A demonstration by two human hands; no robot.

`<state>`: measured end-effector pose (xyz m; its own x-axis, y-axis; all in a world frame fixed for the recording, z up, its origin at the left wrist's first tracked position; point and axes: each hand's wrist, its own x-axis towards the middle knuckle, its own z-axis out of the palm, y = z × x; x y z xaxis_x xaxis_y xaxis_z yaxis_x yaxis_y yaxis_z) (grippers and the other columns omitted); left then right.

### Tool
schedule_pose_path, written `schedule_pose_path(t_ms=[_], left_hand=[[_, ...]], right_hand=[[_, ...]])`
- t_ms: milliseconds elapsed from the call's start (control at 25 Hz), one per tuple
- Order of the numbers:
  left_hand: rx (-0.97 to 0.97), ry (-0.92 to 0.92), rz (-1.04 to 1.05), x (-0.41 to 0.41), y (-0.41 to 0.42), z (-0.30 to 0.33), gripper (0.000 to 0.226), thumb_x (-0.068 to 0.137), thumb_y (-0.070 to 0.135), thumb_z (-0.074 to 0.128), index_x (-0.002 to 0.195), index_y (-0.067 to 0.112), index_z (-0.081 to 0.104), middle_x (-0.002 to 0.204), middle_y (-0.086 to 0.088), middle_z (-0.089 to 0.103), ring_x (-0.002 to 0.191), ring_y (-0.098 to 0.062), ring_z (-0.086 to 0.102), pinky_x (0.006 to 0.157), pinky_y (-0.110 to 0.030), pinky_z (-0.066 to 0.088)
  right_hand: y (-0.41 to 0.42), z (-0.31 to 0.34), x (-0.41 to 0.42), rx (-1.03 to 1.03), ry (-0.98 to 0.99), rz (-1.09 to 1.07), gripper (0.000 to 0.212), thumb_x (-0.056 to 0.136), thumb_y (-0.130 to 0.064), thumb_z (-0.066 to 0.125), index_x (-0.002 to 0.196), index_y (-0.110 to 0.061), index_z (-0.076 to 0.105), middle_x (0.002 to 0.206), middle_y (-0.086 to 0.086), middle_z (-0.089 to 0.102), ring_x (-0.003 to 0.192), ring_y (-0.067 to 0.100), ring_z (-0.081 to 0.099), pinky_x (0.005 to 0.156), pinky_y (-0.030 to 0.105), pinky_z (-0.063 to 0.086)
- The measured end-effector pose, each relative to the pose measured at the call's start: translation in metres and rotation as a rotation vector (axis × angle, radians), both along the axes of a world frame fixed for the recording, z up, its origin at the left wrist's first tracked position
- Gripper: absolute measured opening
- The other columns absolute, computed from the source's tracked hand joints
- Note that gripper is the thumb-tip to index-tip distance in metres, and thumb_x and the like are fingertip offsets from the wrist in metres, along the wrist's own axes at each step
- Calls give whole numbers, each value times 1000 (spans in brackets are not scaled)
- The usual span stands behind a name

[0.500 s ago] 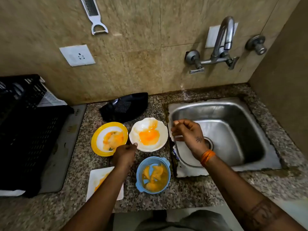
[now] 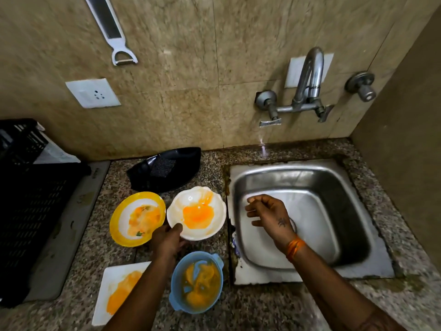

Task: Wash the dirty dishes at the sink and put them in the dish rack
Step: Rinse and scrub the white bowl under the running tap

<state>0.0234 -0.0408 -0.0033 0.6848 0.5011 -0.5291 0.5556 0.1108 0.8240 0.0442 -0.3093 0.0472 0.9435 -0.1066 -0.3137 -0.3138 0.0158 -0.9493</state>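
Your left hand [image 2: 168, 240] pinches the white bowl's [image 2: 191, 206] near rim, thumb inside; your right hand [image 2: 269, 217] hovers over the sink [image 2: 334, 187], fingers loose and empty.

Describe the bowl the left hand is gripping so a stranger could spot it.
Start at the steel sink; the white bowl sits just left of it. It alone is all white with a wavy rim, unlike the yellow-rimmed plate and blue bowl.
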Motion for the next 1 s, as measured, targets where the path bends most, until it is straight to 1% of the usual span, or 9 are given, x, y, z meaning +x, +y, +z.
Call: schedule_pose_path(t_ms=[120, 280, 400, 560, 640, 760, 800, 880, 1000], left_hand=[[34, -87, -38, 5, -18, 19, 13, 88, 8, 75, 98, 17, 73, 108, -20, 74, 100, -41, 69, 82, -51, 58], [-192, -106, -73, 21, -63, 47, 18, 93, 8, 61, 108, 15, 70, 112, -15, 71, 98, -31, 66, 84, -48, 54], [-482, -102, -72, 39, -103, 48, 34, 90, 16, 50, 119, 18, 68, 116, -14, 73, 106, -39, 65, 85, -49, 55], [-544, -85, -107, 55, -161, 49, 36, 101, 25, 48, 130, 14, 66, 120, -18, 73, 111, -42, 65, 88, -48, 55], [-545, -90, -156, 66, -184, 49, 37, 101, 28, 50, 132, 14, 65, 121, -17, 74, 112, -40, 67, 86, -45, 55], [-528, -117, -208, 89, -209, 52, 36, 101, 32, 54, 134, 22, 64, 120, -10, 75, 114, -35, 68, 89, -47, 57], [-529, -113, -217, 95, -217, 53, 32, 101, 34, 54, 130, 26, 65, 115, -6, 77, 112, -32, 69, 92, -51, 57], [-558, -106, -215, 105, -228, 58, 20, 103, 34, 51, 116, 31, 66, 98, 4, 80, 104, -27, 69, 98, -54, 54], [-585, -115, -214, 119, -238, 56, 18, 106, 35, 48, 108, 31, 65, 87, 9, 81, 104, -25, 68, 104, -56, 50]], right_hand=[[-17, -1, 9, 31, -1, -7, 16, 100, -18, 61, 97, -12, 76, 90, 7, 78, 92, 29, 73, 78, 42, 59], [-44, 3, 27, 83, -20, -127, 15, 99, -20, 63, 98, -10, 75, 92, 12, 77, 94, 26, 74, 81, 45, 60], [-73, 11, 43, 64, -64, -190, 16, 99, -20, 63, 95, -11, 75, 91, 11, 77, 95, 25, 74, 81, 45, 61], [-122, 20, 80, -87, -178, -325, 14, 97, -18, 66, 90, -10, 75, 84, 9, 75, 85, 19, 70, 82, 48, 58], [-151, 26, 108, -181, -283, -414, 7, 92, -22, 72, 95, -16, 74, 88, 0, 74, 85, 15, 67, 84, 45, 57], [-189, 51, 154, -368, -369, -403, 57, 85, -37, 80, 134, -15, 62, 117, -2, 69, 100, 12, 67, 89, 33, 56], [-196, 60, 170, -456, -372, -369, 68, 83, -44, 80, 139, -14, 58, 121, -1, 68, 101, 12, 67, 87, 32, 56], [-201, 71, 196, -626, -391, -340, 71, 79, -57, 78, 133, -14, 64, 115, 2, 73, 98, 15, 70, 87, 34, 58], [-197, 71, 220, -623, -445, -387, 50, 79, -62, 73, 98, -17, 79, 81, 0, 77, 77, 15, 74, 78, 40, 60]])
